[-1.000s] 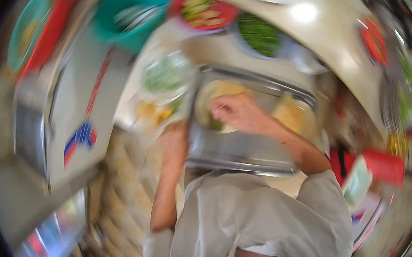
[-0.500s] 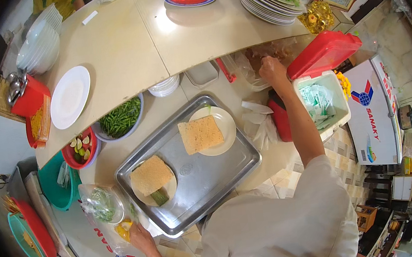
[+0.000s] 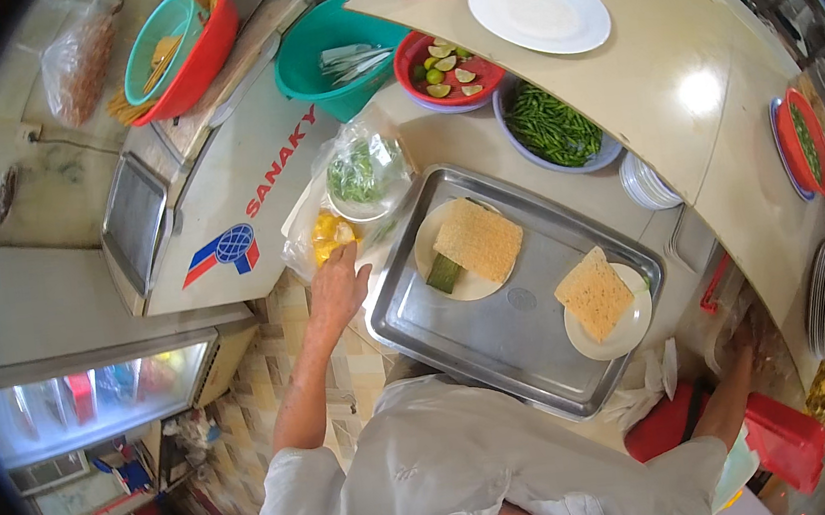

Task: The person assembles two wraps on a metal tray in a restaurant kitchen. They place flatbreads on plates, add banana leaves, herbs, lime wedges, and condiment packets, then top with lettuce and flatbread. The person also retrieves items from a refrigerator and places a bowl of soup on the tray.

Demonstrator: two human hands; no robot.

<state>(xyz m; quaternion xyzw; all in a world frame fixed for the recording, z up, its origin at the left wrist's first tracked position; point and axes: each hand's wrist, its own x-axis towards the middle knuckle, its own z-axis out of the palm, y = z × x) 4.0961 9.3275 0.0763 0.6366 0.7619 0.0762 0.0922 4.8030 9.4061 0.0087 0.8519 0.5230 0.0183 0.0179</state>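
In the head view, the bare left hand (image 3: 339,290) reaches to soft, rounded bright-yellow pieces (image 3: 332,234) in thin, crinkled clear plastic (image 3: 301,231), left of the tray. Its thumb stands apart from the fingers, whose tips meet the pieces' near edge. Just beyond is a round white bowl (image 3: 359,211) of feathery green herbs (image 3: 354,175).

The right hand (image 3: 740,342) is in shadow below the pale shelf (image 3: 653,61), apparently at a filmy translucent plastic bag (image 3: 719,334); I cannot tell whether its fingers are closed.

Between the hands lies a rectangular brushed-metal tray (image 3: 533,350) with a raised rim. On it are two round cream plates (image 3: 424,251), each with a rough, bubbly golden cracker sheet (image 3: 478,240). By the left sheet sits a dark-green oblong block (image 3: 443,273). Beyond the tray, a round lilac bowl (image 3: 611,152) holds slender, glossy green pods (image 3: 551,122).
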